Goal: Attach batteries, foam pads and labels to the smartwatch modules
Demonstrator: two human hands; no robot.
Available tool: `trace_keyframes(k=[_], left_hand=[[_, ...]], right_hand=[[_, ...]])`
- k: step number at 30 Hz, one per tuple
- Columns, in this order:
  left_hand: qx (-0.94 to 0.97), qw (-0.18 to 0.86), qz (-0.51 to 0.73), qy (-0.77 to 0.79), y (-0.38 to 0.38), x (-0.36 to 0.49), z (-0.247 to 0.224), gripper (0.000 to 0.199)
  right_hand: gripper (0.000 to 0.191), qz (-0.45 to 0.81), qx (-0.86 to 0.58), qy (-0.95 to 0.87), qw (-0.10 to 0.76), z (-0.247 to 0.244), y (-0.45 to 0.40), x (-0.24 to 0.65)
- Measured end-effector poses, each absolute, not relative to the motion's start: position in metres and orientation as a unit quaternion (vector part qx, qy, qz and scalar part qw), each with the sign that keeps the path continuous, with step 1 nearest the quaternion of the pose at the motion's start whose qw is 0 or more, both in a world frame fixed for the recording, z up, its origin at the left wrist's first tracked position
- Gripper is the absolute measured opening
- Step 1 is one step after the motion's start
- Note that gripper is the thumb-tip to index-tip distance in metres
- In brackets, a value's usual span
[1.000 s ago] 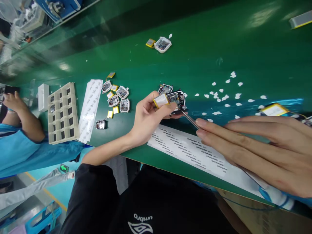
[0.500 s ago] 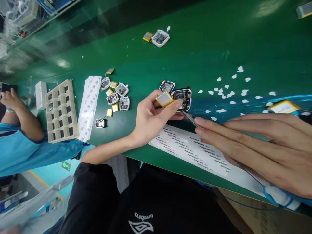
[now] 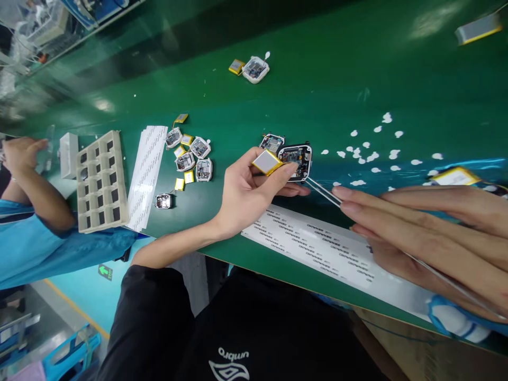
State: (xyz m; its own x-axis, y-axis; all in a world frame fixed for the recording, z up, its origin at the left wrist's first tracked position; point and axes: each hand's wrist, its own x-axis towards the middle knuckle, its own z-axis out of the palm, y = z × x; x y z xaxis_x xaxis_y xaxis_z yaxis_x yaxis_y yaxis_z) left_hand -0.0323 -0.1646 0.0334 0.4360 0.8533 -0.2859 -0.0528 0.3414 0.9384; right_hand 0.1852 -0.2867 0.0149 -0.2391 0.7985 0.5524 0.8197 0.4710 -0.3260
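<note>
The left hand (image 3: pixel 248 201) is pinching a flat pouch battery (image 3: pixel 266 162) with yellow edges and a silver face, its fingertips lying against an open black-framed device housing (image 3: pixel 296 161) that shows a circuit board. A second open housing (image 3: pixel 272 143) is sitting just behind it. The right hand (image 3: pixel 428 233) is gripping long, slim tweezers (image 3: pixel 323 191) lightly in its fingers, their tips reaching the housing's lower edge. Both are working over a green workbench (image 3: pixel 337 106), which is carrying scattered white flecks (image 3: pixel 373 157) and a printed white sheet (image 3: pixel 313 243) near the bench's front edge. Farther left, a cluster of similar housings (image 3: pixel 199 148) and small batteries is lying beside a stack of printed strips (image 3: pixel 145 180), a beige compartment tray (image 3: pixel 85 211) and a white box (image 3: pixel 69 155). A co-worker's hand (image 3: pixel 21 156) is raised above a blue sleeve (image 3: pixel 32 254) at the left, while a green exit sign (image 3: pixel 105 272) and blue crates (image 3: pixel 71 354) are showing on the floor (image 3: pixel 75 301) below
</note>
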Motion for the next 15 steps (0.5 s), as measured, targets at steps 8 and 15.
trace_keyframes(k=[8,15], left_hand=[[0.534,0.653,0.352,0.405,-0.130,-0.041,0.027,0.048],[0.709,0.281,0.348,0.545,0.047,-0.087,0.016,0.029]], right_hand=[[0.070,-0.125,-0.411,-0.836,0.341,0.028,-0.264,0.183],[0.069,-0.187,-0.379,-0.823,0.379,0.030,-0.250,0.177]])
